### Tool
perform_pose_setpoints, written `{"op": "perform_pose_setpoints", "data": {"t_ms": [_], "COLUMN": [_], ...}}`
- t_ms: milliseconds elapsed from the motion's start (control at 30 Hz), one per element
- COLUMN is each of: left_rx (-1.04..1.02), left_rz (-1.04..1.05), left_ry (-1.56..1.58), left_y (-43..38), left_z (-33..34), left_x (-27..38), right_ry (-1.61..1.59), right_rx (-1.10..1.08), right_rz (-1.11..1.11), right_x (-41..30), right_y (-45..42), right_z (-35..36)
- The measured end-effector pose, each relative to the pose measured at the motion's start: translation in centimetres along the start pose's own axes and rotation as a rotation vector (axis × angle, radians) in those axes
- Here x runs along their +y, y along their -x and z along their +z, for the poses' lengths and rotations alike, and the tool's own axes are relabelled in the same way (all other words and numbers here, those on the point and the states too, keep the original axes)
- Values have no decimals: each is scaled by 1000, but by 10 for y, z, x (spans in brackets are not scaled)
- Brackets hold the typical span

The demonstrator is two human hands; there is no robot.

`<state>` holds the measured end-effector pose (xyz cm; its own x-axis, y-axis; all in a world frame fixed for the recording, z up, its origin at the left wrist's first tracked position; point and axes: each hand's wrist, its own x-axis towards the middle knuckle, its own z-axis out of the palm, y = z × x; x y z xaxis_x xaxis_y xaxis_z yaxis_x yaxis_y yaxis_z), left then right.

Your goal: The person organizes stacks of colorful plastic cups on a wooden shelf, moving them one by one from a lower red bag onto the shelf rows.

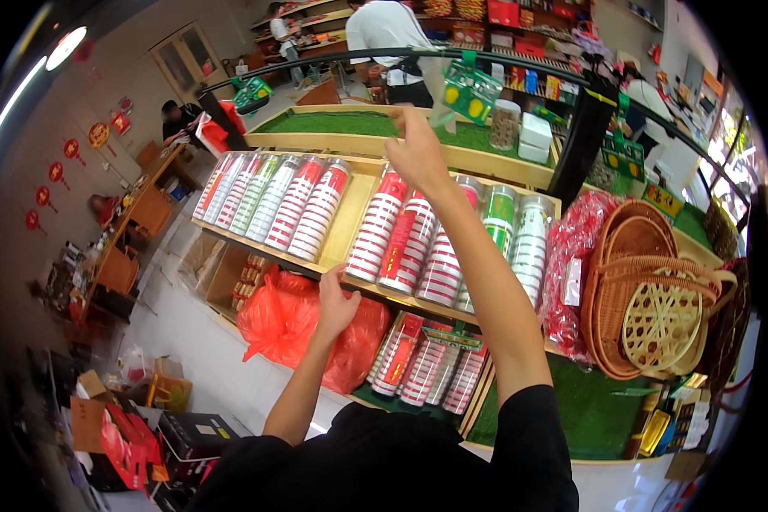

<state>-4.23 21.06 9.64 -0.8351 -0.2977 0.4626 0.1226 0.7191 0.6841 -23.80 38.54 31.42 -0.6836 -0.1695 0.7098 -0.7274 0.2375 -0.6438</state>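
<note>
Clear tubes of stacked red-and-white packs (320, 211) lie side by side in a slanted wooden tray (345, 217), with a bare strip of wood between two groups. My left hand (338, 306) is at the tray's front edge, below that strip, fingers apart and holding nothing visible. Farther up, my right hand (415, 150) is raised over the upper end of a red-and-white tube (374, 224), its fingers bent; whether they hold anything is unclear. Right of it are green-and-white tubes (500, 214) and a pale tube (532, 243), partly behind my right forearm.
Red plastic bags (307, 326) and more tubes (400, 358) lie on the lower shelf. Wicker baskets (633, 281) stand right of the tray. A black rail (371, 56) crosses above, with green packages (472, 93) hanging from it. Beyond it, a person in white (387, 32) stands.
</note>
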Motion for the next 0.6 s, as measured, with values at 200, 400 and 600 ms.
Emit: {"op": "perform_pose_setpoints", "data": {"t_ms": [200, 400, 600], "left_rx": [-40, -462, -707], "left_rz": [-91, -80, -139], "left_ry": [-239, -250, -228], "left_y": [-29, -60, -79], "left_z": [-2, -24, -13], "left_x": [-5, -55, -24], "right_ry": [514, 666, 692], "right_rx": [-325, -251, -338], "right_rz": [168, 91, 128], "right_x": [121, 124, 142], "right_y": [46, 49, 42], "right_z": [62, 91, 75]}}
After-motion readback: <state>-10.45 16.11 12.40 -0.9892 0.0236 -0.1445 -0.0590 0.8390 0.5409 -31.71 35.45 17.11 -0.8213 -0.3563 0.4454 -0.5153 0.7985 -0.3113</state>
